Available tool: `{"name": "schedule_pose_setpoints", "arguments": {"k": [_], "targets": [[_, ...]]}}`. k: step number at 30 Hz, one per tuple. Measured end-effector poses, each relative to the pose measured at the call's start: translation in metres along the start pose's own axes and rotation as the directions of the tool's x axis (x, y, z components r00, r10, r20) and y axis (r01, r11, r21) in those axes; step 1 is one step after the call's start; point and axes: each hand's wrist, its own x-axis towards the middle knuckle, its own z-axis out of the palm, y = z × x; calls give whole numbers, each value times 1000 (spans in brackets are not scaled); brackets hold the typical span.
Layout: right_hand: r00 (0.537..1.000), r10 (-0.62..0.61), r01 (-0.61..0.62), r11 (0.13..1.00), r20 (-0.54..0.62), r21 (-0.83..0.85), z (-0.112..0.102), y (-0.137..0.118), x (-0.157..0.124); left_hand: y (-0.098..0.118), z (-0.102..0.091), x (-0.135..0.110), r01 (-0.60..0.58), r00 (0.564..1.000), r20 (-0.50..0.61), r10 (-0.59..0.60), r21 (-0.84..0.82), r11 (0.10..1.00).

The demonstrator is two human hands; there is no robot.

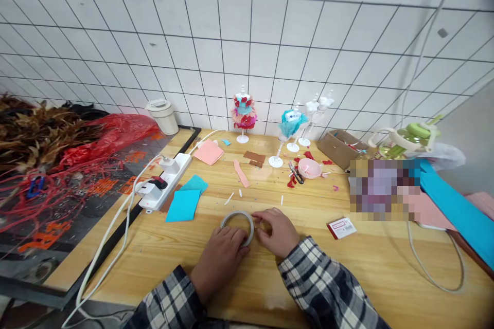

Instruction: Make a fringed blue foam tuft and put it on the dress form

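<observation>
A roll of tape (251, 227) is on the wooden table in front of me, tilted a little. My left hand (222, 254) is closed around its near left side, fingers reaching into the ring. At the roll's right edge, the thumb and forefinger of my right hand (278, 231) come together in a pinch; whatever lies between the tips is too small to make out. Small white strips (229, 199) lie just beyond the roll. Blue paper sheets (183, 204) are to the left, and a red-and-white packet (341, 227) is to the right.
A power strip (170, 185) with cables runs along the left edge. Small decorated dress-form stands (244, 113) line the wall. Near them are a pink bowl (310, 168), scissors (296, 174), and a cardboard box (341, 149). Blue fabric (455, 211) lies far right.
</observation>
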Motion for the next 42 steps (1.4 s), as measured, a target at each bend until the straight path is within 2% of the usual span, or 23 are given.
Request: {"name": "schedule_pose_setpoints", "arguments": {"k": [6, 8, 9, 11, 13, 15, 16, 17, 20, 22, 24, 26, 28, 30, 33, 35, 37, 39, 41, 42], "targets": [[996, 78, -77, 996, -34, 49, 6, -5, 1, -3, 4, -3, 30, 996, -74, -45, -191, 981], [997, 57, -56, 998, -53, 20, 5, -8, 0, -6, 0, -3, 59, 993, -79, -92, -349, 935], [997, 34, -34, 999, -65, 0, 5, -10, 0, -7, -2, -1, 88, 991, -52, -126, -463, 882], [995, -26, 21, 998, -92, -51, 5, -16, -2, -7, -10, 2, 186, 980, 78, -185, -706, 684], [988, -114, 104, 990, -106, -98, 7, -24, -4, -6, -16, 8, 304, 949, 244, -199, -874, 380], [967, -233, 218, 966, -105, -138, 7, -32, -5, -4, -20, 12, 357, 916, 328, -232, -930, 92], [950, -292, 272, 949, -114, -160, 7, -36, -6, -3, -22, 14, 350, 901, 337, -274, -937, 0], [930, -344, 318, 930, -129, -185, 6, -39, -7, -3, -22, 14, 329, 888, 326, -325, -943, -48], [881, -445, 388, 875, -162, -290, -1, -45, -9, -5, -27, 13, 257, 858, 249, -450, -965, -44], [847, -500, 418, 837, -182, -352, -7, -49, -9, -9, -35, 9, 252, 855, 260, -450, -965, -79], [794, -568, 460, 794, -217, -398, -12, -54, -10, -11, -45, 6, 266, 857, 287, -427, -958, -110], [729, -639, 505, 744, -245, -437, -15, -59, -10, -12, -54, 4, 293, 854, 283, -437, -955, -45], [685, -686, 532, 701, -244, -475, -17, -63, -11, -11, -61, 2, 354, 837, 294, -461, -934, 46], [657, -717, 546, 665, -233, -509, -18, -64, -11, -9, -65, 0, 400, 817, 328, -475, -915, 57], [651, -728, 547, 645, -212, -533, -19, -60, -12, -5, -66, -3, 376, 806, 365, -466, -924, -73], [660, -721, 539, 650, -210, -536, -18, -56, -14, -2, -64, -2, 347, 826, 376, -421, -926, -147], [667, -712, 528, 659, -219, -535, -17, -54, -17, 2, -60, 0, 287, 866, 324, -382, -946, -151], [661, -714, 532, 662, -229, -528, -16, -53, -19, 5, -56, 4, 182, 894, 220, -389, -974, -132], [666, -706, 539, 678, -240, -500, -17, -48, -18, 6, -54, 8, 75, 891, 113, -440, -992, -104], [695, -672, 512, 713, -257, -480, -19, -43, -15, 6, -54, 10, 36, 881, 70, -468, -996, -82]]}}
